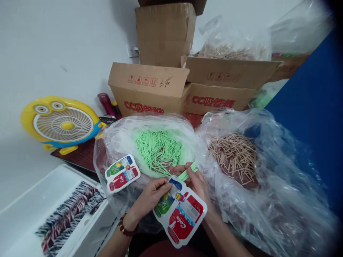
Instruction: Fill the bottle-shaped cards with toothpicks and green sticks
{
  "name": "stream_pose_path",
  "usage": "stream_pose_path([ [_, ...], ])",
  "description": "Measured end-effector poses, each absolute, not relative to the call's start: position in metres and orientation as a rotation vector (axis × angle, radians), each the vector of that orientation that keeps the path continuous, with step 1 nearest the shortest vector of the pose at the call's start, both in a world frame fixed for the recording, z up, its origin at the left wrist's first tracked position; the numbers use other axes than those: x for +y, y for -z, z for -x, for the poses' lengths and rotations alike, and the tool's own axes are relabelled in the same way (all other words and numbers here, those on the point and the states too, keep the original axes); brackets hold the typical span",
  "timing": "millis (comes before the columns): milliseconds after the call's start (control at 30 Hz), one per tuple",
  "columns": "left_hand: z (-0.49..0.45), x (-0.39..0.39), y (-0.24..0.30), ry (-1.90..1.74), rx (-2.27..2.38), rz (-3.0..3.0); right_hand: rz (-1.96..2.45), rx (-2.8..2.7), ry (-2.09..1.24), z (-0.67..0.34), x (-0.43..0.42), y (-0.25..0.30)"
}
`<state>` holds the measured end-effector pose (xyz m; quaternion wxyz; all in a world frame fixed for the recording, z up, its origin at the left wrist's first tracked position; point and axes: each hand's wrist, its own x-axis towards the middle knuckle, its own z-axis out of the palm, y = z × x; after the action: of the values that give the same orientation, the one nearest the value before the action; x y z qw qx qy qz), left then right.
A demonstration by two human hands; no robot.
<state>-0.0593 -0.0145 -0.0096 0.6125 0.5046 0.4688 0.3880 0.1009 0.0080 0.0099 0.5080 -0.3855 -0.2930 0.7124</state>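
Note:
My left hand (151,196) pinches the top edge of a bottle-shaped printed pouch (180,214) with "Cola" on its red part. My right hand (197,180) holds a small bunch of green sticks (187,172) right at the pouch's top opening. Just beyond my hands lies an open clear bag of green sticks (158,148). A second bag with brown sticks (234,157) sits to its right. Another printed pouch (122,174) rests on the green-stick bag's left edge.
A white tray (32,207) with striped packets (71,212) stands at the lower left. A yellow cartoon desk fan (61,123) is at the left. Cardboard boxes (150,87) are stacked at the back against the wall. A blue panel (316,107) closes the right side.

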Motion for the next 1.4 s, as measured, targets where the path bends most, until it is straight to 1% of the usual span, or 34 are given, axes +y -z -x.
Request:
stream_pose_path([
  [67,0.058,-0.012,0.010,-0.914,1.070,-1.119,0.959,-0.713,-1.773,-0.104,0.007,-0.012],
  [200,0.056,-0.006,0.010,-0.900,1.006,-1.000,0.780,-0.747,-1.966,-0.109,0.015,-0.019],
  [367,0.057,-0.003,0.011,-0.955,1.019,-0.956,0.858,-0.937,-1.945,-0.118,0.031,-0.026],
  [433,0.057,-0.002,0.013,-0.962,1.020,-0.950,0.918,-1.037,-1.877,-0.120,0.036,-0.025],
  [533,0.056,0.000,0.015,-0.976,1.020,-0.954,0.959,-1.203,-1.690,-0.121,0.043,-0.023],
  [633,0.057,0.004,0.016,-1.011,1.005,-0.983,1.010,-1.418,-1.633,-0.120,0.047,-0.023],
  [700,0.058,0.007,0.014,-1.035,0.989,-1.004,0.985,-1.518,-1.593,-0.119,0.050,-0.025],
  [800,0.061,0.009,0.012,-1.057,0.957,-1.024,0.874,-1.593,-1.428,-0.117,0.058,-0.033],
  [933,0.068,0.007,0.021,-1.091,0.926,-1.041,0.817,-1.573,-1.364,-0.113,0.072,-0.045],
  [1067,0.075,0.002,0.039,-1.222,0.932,-0.956,0.775,-1.499,-1.323,-0.108,0.075,-0.057],
  [1233,0.078,0.000,0.044,-1.290,0.868,-0.810,0.813,-1.623,-1.313,-0.101,0.070,-0.062],
  [1333,0.078,0.002,0.037,-1.409,0.831,-0.626,0.880,-1.483,-1.132,-0.101,0.082,-0.052],
  [1400,0.079,0.003,0.034,-1.478,0.839,-0.553,0.941,-1.523,-1.024,-0.103,0.095,-0.043],
])
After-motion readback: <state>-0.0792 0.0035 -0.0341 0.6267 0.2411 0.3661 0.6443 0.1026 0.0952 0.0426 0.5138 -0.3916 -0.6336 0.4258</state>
